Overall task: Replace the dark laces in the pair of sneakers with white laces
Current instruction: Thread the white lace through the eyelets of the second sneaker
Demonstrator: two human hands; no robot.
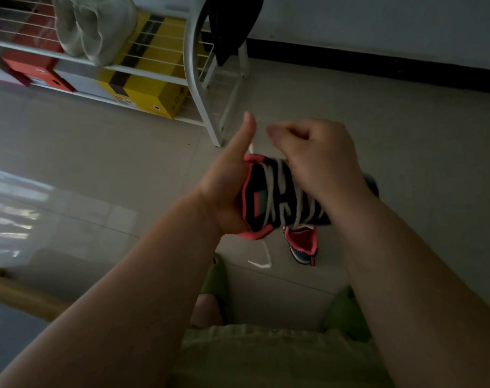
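Left hand grips a sneaker in the air, thumb raised. Right hand pinches its white lace, fingers curled. Second sneaker lies on the floor below.

1. Left forearm: bare, enters from the lower left corner and rises diagonally toward centre frame.
2. Left hand: palm set against the collar end of the held sneaker, gripping it from the left side. Thumb extended straight up, clear of the shoe. Its fingers are hidden behind the shoe.
3. Right forearm: bare, enters from the lower right and angles up and left.
4. Right hand: back of the hand toward the camera, positioned over the laced top of the sneaker. Fingers curled inward into a loose fist; whether they pinch the white lace cannot be determined.
5. Both hands sit close together, raised above the floor.
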